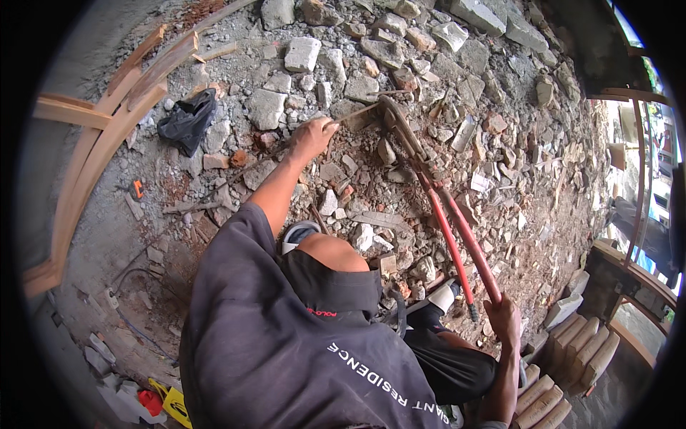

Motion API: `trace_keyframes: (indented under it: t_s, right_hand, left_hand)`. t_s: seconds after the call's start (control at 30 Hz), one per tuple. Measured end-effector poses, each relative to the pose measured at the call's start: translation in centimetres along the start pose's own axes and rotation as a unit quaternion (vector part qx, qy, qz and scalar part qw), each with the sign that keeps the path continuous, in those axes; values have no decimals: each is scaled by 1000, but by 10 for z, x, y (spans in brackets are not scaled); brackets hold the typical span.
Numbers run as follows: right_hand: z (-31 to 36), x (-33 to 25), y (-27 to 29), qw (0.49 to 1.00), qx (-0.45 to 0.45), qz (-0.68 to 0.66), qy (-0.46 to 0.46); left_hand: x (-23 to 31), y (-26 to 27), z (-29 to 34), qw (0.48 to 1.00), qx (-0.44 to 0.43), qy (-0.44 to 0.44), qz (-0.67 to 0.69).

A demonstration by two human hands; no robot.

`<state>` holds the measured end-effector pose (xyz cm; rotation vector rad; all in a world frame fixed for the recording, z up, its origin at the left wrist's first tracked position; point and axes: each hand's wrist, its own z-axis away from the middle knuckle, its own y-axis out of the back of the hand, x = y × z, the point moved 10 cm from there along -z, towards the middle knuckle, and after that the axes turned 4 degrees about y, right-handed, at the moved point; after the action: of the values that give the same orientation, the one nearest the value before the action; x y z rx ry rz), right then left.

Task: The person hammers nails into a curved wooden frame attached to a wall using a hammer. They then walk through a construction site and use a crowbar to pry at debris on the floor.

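Note:
A long pair of bolt cutters (463, 236) with red handles lies slantwise over the rubble, its jaws at the far end. My right hand (504, 318) is closed round the end of one handle. The other handle (451, 254) has no hand on it, and its black tip hangs near the ground by my shoe. My left hand (311, 138) reaches forward, closed on a thin metal rod (356, 113). The rod's far end meets the jaws (386, 109); whether the blades touch it is too small to tell.
Broken concrete (303, 54) and brick rubble cover the ground. Left lie a black plastic bag (187, 121), a wooden frame (93, 154) and a small orange object (137, 189). Stacked tan slabs (586, 350) stand at lower right. A yellow bag (176, 406) sits at lower left.

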<state>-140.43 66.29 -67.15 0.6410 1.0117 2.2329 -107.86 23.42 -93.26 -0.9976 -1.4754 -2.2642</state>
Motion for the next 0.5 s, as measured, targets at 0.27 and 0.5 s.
trace_keyframes:
  t_s: [0.27, 0.5]
  right_hand:
    - [-4, 4, -7, 1000, -15, -6, -11]
    - [-13, -5, -11, 996, 39, 5, 75]
  left_hand:
    - [-17, 0, -16, 998, 19, 47, 24]
    - [-12, -4, -10, 995, -44, 49, 74]
